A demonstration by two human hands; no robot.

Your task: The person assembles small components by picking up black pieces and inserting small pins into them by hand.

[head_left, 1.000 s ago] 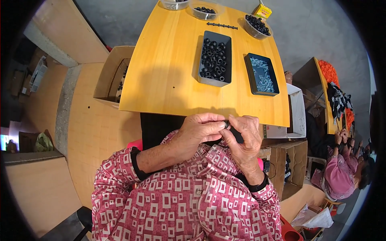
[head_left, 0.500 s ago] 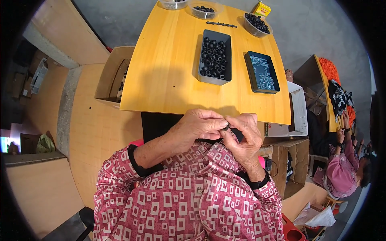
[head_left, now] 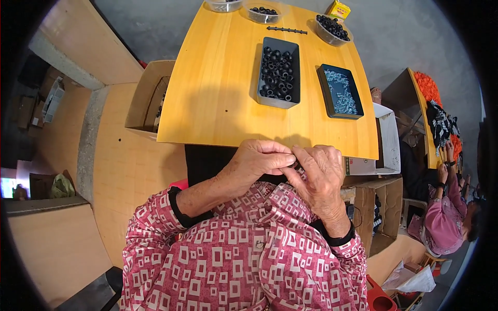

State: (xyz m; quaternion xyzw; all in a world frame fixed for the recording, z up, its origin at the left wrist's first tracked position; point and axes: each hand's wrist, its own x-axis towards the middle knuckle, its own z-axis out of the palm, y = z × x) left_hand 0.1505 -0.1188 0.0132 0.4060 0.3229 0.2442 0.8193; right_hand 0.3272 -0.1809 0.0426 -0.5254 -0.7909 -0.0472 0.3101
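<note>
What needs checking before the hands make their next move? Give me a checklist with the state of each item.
1. Left hand and right hand meet fingertip to fingertip at the table's near edge: ok.
2. Small dark part pinched between them: cannot tell, the fingers hide it.
3. Tray of black rings stocked, on the yellow table: ok.
4. Tray of small pale parts stocked: ok.
5. Bowl of black pieces at the far edge filled: ok.
6. Black rod lies free beyond the trays: ok.
</note>
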